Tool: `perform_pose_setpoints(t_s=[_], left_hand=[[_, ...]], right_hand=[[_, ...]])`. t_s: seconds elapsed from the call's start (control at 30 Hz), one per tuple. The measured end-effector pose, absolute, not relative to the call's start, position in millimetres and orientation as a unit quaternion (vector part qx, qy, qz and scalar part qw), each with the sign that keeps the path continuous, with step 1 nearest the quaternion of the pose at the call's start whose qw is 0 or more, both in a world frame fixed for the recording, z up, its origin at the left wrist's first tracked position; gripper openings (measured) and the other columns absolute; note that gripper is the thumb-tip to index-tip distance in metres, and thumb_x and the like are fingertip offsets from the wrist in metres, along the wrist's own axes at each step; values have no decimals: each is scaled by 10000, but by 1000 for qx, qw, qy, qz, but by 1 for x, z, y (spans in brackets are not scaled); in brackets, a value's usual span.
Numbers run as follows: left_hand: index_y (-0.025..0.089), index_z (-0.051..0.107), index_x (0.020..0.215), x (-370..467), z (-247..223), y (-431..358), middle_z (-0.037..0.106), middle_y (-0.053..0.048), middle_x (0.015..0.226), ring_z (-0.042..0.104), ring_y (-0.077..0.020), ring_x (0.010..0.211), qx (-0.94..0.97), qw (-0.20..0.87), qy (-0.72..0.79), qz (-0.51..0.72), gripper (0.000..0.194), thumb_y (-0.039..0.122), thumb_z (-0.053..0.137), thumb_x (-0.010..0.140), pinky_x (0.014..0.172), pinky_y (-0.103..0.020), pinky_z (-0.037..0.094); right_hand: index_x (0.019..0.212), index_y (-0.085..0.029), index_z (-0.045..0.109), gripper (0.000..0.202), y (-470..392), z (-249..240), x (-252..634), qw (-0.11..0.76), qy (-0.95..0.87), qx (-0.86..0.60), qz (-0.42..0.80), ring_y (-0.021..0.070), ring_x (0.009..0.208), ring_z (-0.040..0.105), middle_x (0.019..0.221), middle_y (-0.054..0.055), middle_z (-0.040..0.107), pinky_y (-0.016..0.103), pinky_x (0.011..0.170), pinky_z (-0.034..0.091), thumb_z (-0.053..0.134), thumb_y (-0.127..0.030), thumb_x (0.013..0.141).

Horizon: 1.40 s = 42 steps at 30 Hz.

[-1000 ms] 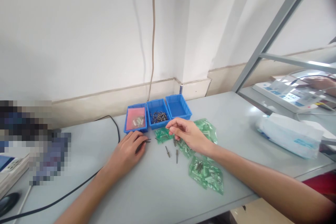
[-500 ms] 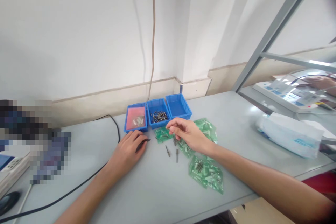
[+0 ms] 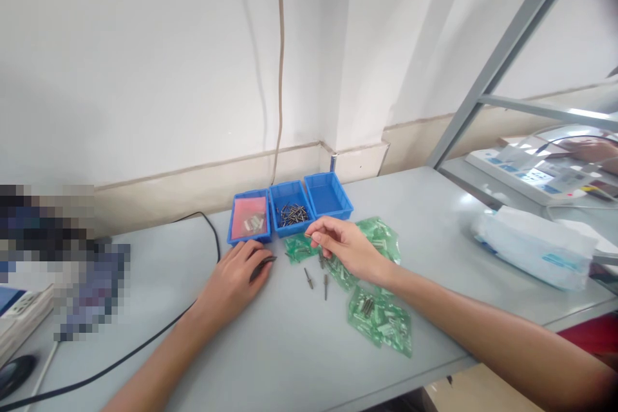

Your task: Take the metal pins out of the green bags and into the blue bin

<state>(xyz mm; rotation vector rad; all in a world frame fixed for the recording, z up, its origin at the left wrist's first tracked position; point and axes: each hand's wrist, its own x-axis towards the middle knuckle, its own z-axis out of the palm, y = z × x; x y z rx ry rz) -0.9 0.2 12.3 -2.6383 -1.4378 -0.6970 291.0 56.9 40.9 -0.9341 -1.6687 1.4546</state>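
My left hand (image 3: 239,270) rests on the table in front of the left blue bin, its fingers closed on a dark, thin, pointed tool (image 3: 267,261); most of the tool is hidden. Pinched between thumb and fingertips of my right hand (image 3: 340,244) is a small metal pin (image 3: 308,235), only its tip showing. Beneath and beside that hand lie green plastic bags (image 3: 379,322) with metal parts in them. Two loose metal pins, one tilted (image 3: 309,278) and one nearly straight (image 3: 326,286), lie on the table between my hands. A smaller green bag (image 3: 298,248) sits by my right fingertips.
Three blue bins stand along the wall: the left bin (image 3: 230,232) with a pink bag, the middle bin (image 3: 292,230) with many metal pins, the right bin (image 3: 331,196) bare inside. A black cable (image 3: 145,341) crosses the left side. A white packet (image 3: 535,248) lies right.
Both hands stay almost where they were, with the same grips. The view has shifted very slightly; the bags, bins and loose pins have not visibly moved.
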Motion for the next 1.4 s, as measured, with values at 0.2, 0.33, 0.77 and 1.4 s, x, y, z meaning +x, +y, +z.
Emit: perform_pose_setpoints(t_s=[0.2,0.33,0.77,1.4], left_hand=[[238,674,1182,-1,13,1,673,-79,1152,655,-240,1006,-857,49,-465,-216,171,277,536,1088,897,-399,529],[233,676,1182,-1,15,1,675,-77,1154,658,-240,1005,-859,56,-460,-218,166,270,548,1082,896,-401,529],[222,670,1203,-2,12,0,679,-83,1165,647,-246,1032,-861,54,-461,-206,185,302,542,1095,917,-422,517],[228,673,1193,-1,11,1,682,-82,1154,651,-243,1022,-861,51,-459,-215,181,296,535,1097,915,-413,513]], right_hand=[[1068,-205,704,274,57,41,291,363,-646,-361,567,134,657,561,885,24,675,275,596,463,639,-464,1008],[1077,-211,704,281,57,42,292,364,-644,-363,567,136,660,566,900,26,677,278,600,468,639,-476,1009],[1093,-204,688,317,57,45,291,389,-542,-309,678,109,604,441,789,-22,524,261,574,360,653,-509,1014],[991,-228,678,215,49,50,290,405,-693,-339,490,182,792,582,925,32,646,321,719,475,628,-430,1044]])
